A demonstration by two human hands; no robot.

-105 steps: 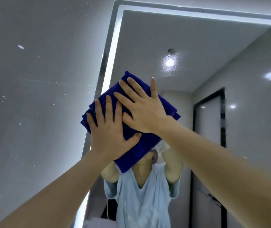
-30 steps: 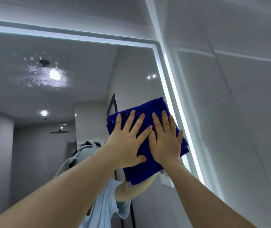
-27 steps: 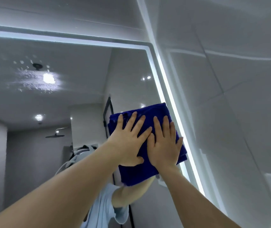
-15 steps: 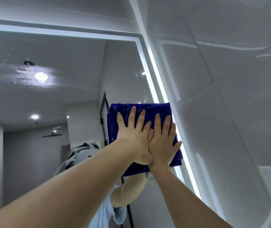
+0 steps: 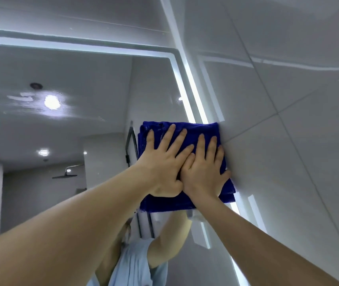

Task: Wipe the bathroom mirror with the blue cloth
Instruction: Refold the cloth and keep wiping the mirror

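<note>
Centrally, one blue cloth (image 5: pixel 164 203), folded into a thick pad, is being pressed flat against the one bathroom mirror (image 5: pixel 82 79) by two bare hands. The left hand (image 5: pixel 164 162) is being held open, its fingers straight and spread over the cloth's upper left part. The right hand (image 5: pixel 203 172) is likewise being held open, palm flat on the cloth's right half, with its thumb side touching the left hand.

The cloth is being kept high on the glass at the right side. Its right edge is overlapping the lit strip (image 5: pixel 191 96) that is bordering the mirror, and is reaching the tiled wall (image 5: pixel 288 141) adjoining it. Travel to the right is thus being blocked by that wall, whereas wide open glass is being offered to the left and above, up to the lit top border.

Smears are being shown on the glass around one reflected ceiling light (image 5: pixel 51 102). A second light (image 5: pixel 43 152) is being reflected lower down, along with one shower head (image 5: pixel 65 174) and one dark door frame (image 5: pixel 131 145). The person's pale blue shirt (image 5: pixel 135 265) is being reflected below the cloth and is being partly hidden by the two forearms crossing the lower view.
</note>
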